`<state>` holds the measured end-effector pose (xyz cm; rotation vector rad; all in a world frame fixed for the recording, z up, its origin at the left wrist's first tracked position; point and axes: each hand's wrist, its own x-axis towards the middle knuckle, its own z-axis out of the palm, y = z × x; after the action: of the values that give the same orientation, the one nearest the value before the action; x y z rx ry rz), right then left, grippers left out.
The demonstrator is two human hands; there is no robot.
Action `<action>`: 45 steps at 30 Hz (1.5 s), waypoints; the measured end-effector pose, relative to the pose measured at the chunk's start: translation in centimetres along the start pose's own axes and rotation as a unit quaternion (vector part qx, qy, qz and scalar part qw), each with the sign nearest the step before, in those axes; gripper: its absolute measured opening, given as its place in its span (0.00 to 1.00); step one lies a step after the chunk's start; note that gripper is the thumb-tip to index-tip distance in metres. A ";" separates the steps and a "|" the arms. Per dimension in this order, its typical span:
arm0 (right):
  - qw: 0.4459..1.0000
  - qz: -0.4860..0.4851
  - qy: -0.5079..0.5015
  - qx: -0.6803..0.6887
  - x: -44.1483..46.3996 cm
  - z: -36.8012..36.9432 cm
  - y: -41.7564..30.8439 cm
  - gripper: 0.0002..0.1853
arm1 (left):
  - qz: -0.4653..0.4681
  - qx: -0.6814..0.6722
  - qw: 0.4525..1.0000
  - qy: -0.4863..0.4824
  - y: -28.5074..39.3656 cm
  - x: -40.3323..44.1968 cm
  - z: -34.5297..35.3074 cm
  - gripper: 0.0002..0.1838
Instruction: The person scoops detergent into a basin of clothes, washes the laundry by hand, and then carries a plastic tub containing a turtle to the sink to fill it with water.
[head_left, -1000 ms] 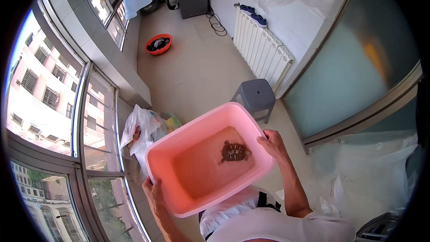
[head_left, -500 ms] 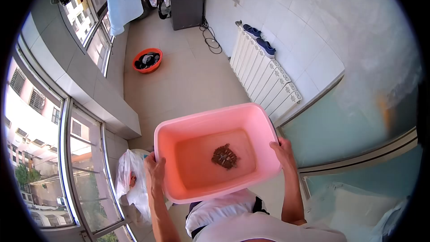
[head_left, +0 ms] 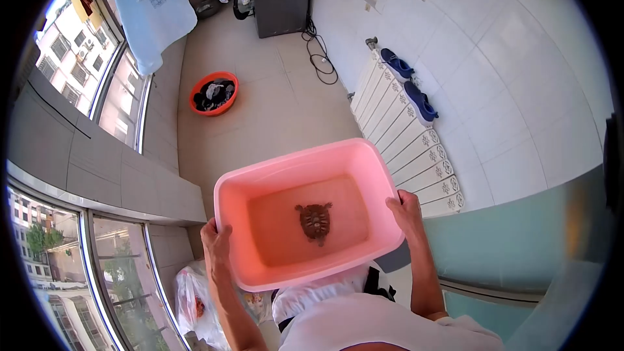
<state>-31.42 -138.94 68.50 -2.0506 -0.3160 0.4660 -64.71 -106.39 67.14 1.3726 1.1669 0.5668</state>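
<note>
A pink rectangular plastic basin point(head_left: 296, 278) is held level in front of my body, above the floor. My left hand point(head_left: 216, 242) grips its left rim, thumb over the edge. On the opposite short side, my right hand point(head_left: 405, 211) is closed round the rim in the same way. Inside the basin lies a dark brown turtle point(head_left: 315, 222) with its legs spread, in what looks like shallow, slightly brownish water. The fingers under the rim are hidden on both sides.
An orange-red basin point(head_left: 214, 112) of dark clothes sits on the floor ahead. A white radiator point(head_left: 409, 143) with blue shoes point(head_left: 419, 103) lines the right wall. A grey cabinet point(head_left: 281, 3) and black cable point(head_left: 318, 58) are farther back. Plastic bags point(head_left: 195, 305) lie at lower left, beside windows.
The view has moved forward along the floor. The turtle has turned and shifted slightly left inside the basin. Both hands keep their hold on the rim.
</note>
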 end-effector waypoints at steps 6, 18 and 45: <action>0.999 -0.007 -0.035 -0.027 14.9 4.4 -7.2 0.12 | 0.000 0.023 0.999 0.035 4.8 12.0 3.4 0.15; 1.000 -0.001 -0.028 -0.005 43.1 17.9 -16.9 0.12 | 0.000 0.034 0.999 0.032 15.0 43.4 8.1 0.08; 0.923 -0.146 -0.323 -0.150 105.1 70.7 -50.8 0.16 | -0.109 -0.119 0.937 0.310 22.4 99.6 3.9 0.15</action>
<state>29.07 -16.89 59.84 -2.0351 -1.1326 0.9485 -16.54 -16.79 57.32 0.8553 1.6660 0.9869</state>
